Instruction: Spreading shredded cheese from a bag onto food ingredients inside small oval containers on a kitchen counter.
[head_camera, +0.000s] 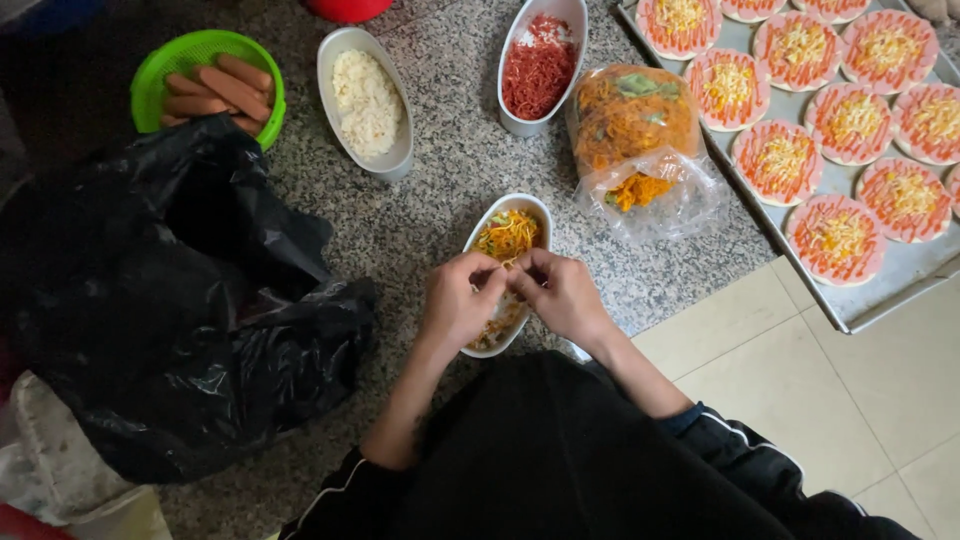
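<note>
currently both hands, left (457, 303) and right (563, 295), meet fingertip to fingertip, pinching shredded vegetable strands over the white oval dish (507, 268) on the speckled surface (430, 215). advisable: separate clumps low above the dish, so strays fall inside.

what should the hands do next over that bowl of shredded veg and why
Probably pull the pinch apart so the strands loosen. Both the left hand and the right hand meet fingertip to fingertip over the white oval bowl, seemingly pinching the orange shredded mix; whether they hold any cannot be told.
</note>
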